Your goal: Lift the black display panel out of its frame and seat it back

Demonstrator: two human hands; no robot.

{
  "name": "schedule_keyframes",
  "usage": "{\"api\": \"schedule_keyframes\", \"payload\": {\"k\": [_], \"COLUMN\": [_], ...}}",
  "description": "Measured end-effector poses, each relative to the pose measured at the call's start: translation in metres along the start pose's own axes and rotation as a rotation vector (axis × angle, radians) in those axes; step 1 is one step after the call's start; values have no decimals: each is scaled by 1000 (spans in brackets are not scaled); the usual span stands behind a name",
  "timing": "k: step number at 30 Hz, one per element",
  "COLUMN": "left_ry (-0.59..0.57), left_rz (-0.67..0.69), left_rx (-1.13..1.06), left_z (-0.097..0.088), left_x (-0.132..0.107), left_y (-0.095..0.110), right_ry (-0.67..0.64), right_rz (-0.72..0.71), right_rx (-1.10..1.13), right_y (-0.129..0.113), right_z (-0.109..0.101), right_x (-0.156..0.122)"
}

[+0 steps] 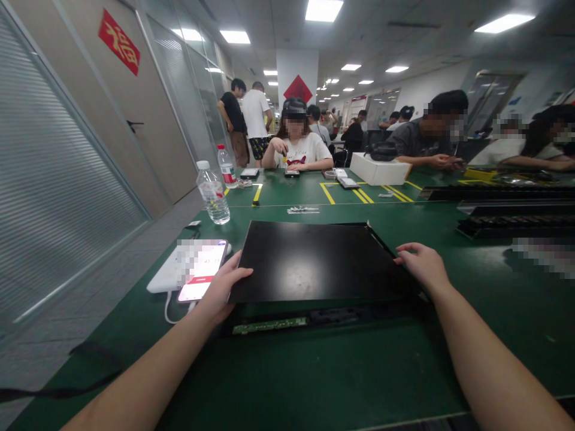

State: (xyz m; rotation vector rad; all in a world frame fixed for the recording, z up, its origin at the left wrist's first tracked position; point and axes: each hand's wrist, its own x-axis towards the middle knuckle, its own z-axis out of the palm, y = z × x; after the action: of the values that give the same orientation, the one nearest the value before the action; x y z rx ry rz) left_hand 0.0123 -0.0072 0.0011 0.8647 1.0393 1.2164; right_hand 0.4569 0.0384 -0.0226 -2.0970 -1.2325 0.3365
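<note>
A flat black screen panel [309,263] is held level in front of me, above a shallow black frame [359,312]. My left hand [227,281] grips the panel's left edge, thumb on top and fingers underneath. At the right edge, my right hand [420,266] has its thumb and bent fingers close together at the panel's rim; the exact contact there is hard to see. Along the frame's near side, a strip of green circuit board [269,325] shows below the panel. The panel hides the rest of the frame's inside.
Left of the panel lie a lit phone [204,272] and a white power bank [164,272] with a cable. Two water bottles [213,194] stand behind them. Dark metal strips [507,209] lie at right. Across the green table [287,383], a person [299,140] works on a small device.
</note>
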Motion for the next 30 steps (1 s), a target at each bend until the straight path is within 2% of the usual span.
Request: {"api": "schedule_keyframes", "payload": {"k": [10,19,30], "left_ry": [-3,11,108], "left_rz": [7,-6,2], "left_rx": [23,13,-2], "left_z": [2,-4,-9], "left_x": [0,4,10], "left_y": [-1,-4,-9], "right_ry": [-16,-25,-63], "right_rz": [-8,-30,-49], "right_rx": [-59,-86,-111], "right_y": [-5,-5,2], "right_z": [-2,-2,-3], "right_x": [-3,-4,1]}}
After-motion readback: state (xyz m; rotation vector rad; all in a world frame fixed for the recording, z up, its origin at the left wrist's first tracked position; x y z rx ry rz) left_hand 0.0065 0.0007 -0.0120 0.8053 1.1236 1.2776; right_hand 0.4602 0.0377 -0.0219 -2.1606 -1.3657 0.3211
